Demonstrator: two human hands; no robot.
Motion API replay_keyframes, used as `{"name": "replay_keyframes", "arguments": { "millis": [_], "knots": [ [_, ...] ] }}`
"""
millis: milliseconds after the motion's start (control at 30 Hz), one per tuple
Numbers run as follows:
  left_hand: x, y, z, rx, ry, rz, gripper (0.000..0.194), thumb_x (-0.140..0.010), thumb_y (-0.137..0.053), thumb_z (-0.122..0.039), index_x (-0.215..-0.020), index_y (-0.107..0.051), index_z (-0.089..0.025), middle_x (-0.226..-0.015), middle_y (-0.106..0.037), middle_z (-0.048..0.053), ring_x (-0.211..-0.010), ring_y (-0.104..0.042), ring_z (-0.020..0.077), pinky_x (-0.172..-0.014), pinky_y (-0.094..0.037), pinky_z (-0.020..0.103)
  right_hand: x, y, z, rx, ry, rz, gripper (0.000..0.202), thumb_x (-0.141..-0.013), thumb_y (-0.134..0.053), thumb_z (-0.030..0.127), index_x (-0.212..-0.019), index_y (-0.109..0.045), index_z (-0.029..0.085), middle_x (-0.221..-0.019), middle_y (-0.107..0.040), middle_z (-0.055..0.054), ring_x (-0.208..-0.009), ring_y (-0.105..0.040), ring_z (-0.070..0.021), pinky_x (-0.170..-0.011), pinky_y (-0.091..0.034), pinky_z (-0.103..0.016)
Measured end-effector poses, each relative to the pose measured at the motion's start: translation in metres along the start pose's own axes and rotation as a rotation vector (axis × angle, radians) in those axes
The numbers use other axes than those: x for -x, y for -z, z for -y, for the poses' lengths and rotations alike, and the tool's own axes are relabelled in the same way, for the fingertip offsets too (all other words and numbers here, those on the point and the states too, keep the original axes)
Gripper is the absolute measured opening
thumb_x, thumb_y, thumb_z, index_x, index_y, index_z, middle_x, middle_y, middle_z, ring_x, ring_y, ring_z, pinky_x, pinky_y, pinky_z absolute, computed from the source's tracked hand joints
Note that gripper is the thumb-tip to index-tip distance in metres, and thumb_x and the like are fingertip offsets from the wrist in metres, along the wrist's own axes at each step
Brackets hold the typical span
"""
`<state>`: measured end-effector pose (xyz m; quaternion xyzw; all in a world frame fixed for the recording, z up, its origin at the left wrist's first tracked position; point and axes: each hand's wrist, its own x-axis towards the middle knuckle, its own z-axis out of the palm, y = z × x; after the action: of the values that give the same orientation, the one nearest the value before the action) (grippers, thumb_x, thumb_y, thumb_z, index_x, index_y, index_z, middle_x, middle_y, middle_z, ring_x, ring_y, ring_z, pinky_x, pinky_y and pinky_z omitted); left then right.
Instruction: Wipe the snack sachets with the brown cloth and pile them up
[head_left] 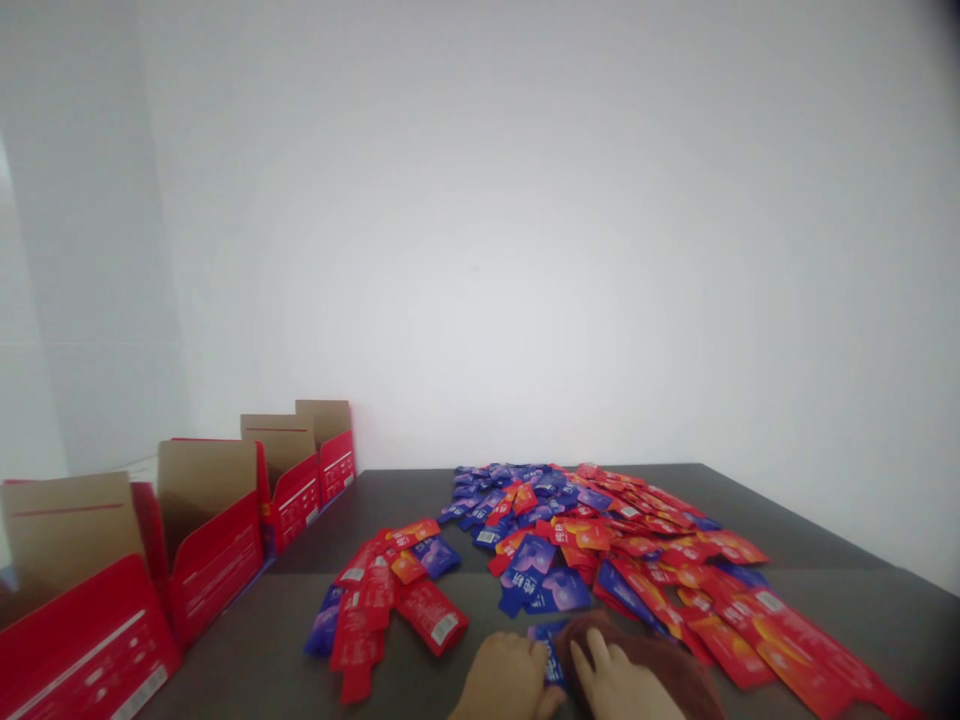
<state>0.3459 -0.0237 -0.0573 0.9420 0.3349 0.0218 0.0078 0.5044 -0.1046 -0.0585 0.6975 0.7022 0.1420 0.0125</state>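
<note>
At the near edge of the table both hands are close together. My left hand (504,678) has its fingers curled at the left edge of a blue sachet (553,655), its thumb pointing toward the right. My right hand (616,682) has bent fingers gripping a dark brown cloth (664,655), which covers the right part of that sachet. Just beyond the hands lies a large heap of blue sachets (534,555) and red-orange sachets (660,570). To the left is a smaller group of red sachets (375,590) with a few blue ones among them.
Several red cardboard boxes (217,560) with raised brown flaps stand in a row along the left side. The dark table (300,600) meets a white wall (480,250) at the back. Red sachets (817,650) spread toward the right front.
</note>
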Motion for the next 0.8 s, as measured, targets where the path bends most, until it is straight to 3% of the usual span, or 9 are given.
{"name": "replay_keyframes", "arguments": {
  "millis": [100, 167, 300, 433, 500, 567, 633, 700, 800],
  "knots": [
    [0.004, -0.001, 0.014, 0.144, -0.006, -0.074, 0.037, -0.086, -0.058, -0.025, -0.122, -0.057, -0.017, -0.119, -0.064, 0.012, -0.11, -0.058, 0.0274, -0.098, -0.045, 0.042, -0.015, 0.019, -0.002, -0.08, -0.053, 0.111, 0.061, -0.066, -0.048, -0.001, -0.122, -0.063, 0.017, -0.122, -0.062, -0.019, -0.09, -0.069, -0.0275, -0.07, -0.054, -0.033],
    [0.004, -0.007, 0.022, 0.251, -0.025, -0.15, 0.057, -0.081, -0.056, -0.016, -0.137, -0.045, -0.019, -0.127, -0.06, 0.009, -0.12, -0.052, 0.024, -0.109, -0.034, 0.041, -0.024, 0.034, -0.001, -0.158, -0.031, 0.139, 0.055, -0.065, -0.052, 0.004, -0.117, -0.066, 0.017, -0.119, -0.062, -0.019, -0.09, -0.068, -0.0293, -0.076, -0.053, -0.037],
    [-0.001, -0.015, 0.029, 0.378, -0.04, -0.193, 0.079, -0.075, -0.047, -0.006, -0.15, -0.021, -0.017, -0.133, -0.057, 0.007, -0.128, -0.045, 0.0191, -0.117, -0.02, 0.041, -0.032, 0.047, 0.014, -0.215, 0.073, 0.175, 0.051, -0.065, -0.055, 0.009, -0.113, -0.067, 0.019, -0.111, -0.065, -0.018, -0.089, -0.068, -0.0307, -0.074, -0.052, -0.038],
    [-0.003, -0.016, 0.031, 0.379, -0.065, -0.179, 0.078, -0.077, -0.042, -0.006, -0.15, -0.018, -0.017, -0.133, -0.058, 0.007, -0.129, -0.043, 0.0184, -0.117, -0.019, 0.044, -0.029, 0.047, 0.011, -0.232, 0.162, 0.19, 0.037, -0.068, -0.054, 0.013, -0.099, -0.072, 0.021, -0.104, -0.067, -0.012, -0.086, -0.068, -0.0289, -0.071, -0.051, -0.036],
    [-0.004, -0.017, 0.034, 0.377, -0.074, -0.179, 0.078, -0.077, -0.041, -0.004, -0.15, -0.017, -0.018, -0.132, -0.059, 0.006, -0.128, -0.044, 0.018, -0.116, -0.02, 0.045, -0.027, 0.045, -0.004, -0.288, 0.182, 0.143, 0.043, -0.067, -0.056, 0.015, -0.107, -0.069, 0.022, -0.104, -0.067, -0.01, -0.089, -0.067, -0.0281, -0.074, -0.051, -0.035],
    [-0.006, -0.019, 0.037, 0.382, -0.075, -0.176, 0.079, -0.076, -0.04, -0.002, -0.15, -0.017, -0.019, -0.131, -0.06, 0.005, -0.128, -0.045, 0.017, -0.116, -0.021, 0.045, -0.029, 0.042, -0.02, -0.346, 0.117, 0.037, 0.055, -0.067, -0.055, 0.014, -0.122, -0.06, 0.018, -0.113, -0.065, -0.012, -0.098, -0.065, -0.0268, -0.083, -0.049, -0.034],
    [-0.008, -0.022, 0.04, 0.398, -0.07, -0.182, 0.081, -0.075, -0.04, -0.001, -0.15, -0.018, -0.022, -0.13, -0.06, 0.003, -0.128, -0.045, 0.0162, -0.116, -0.023, 0.043, -0.033, 0.035, -0.027, -0.367, 0.016, -0.038, 0.055, -0.07, -0.052, 0.013, -0.125, -0.057, 0.013, -0.119, -0.061, -0.015, -0.104, -0.062, -0.0256, -0.089, -0.046, -0.034],
    [-0.01, -0.025, 0.043, 0.414, -0.062, -0.203, 0.083, -0.075, -0.042, -0.002, -0.15, -0.017, -0.023, -0.132, -0.059, 0.003, -0.129, -0.045, 0.0163, -0.116, -0.025, 0.042, -0.038, 0.028, -0.019, -0.362, -0.03, -0.034, 0.043, -0.073, -0.049, 0.011, -0.112, -0.063, 0.011, -0.115, -0.061, -0.018, -0.103, -0.061, -0.0264, -0.089, -0.046, -0.035],
    [-0.013, -0.029, 0.045, 0.425, -0.049, -0.229, 0.088, -0.073, -0.042, 0.0, -0.152, -0.013, -0.024, -0.135, -0.056, 0.005, -0.129, -0.045, 0.0178, -0.114, -0.027, 0.042, -0.048, 0.02, 0.014, -0.36, 0.017, -0.001, 0.037, -0.072, -0.045, 0.009, -0.102, -0.066, 0.009, -0.106, -0.064, -0.019, -0.095, -0.064, -0.0279, -0.083, -0.048, -0.038]
  ]
}}
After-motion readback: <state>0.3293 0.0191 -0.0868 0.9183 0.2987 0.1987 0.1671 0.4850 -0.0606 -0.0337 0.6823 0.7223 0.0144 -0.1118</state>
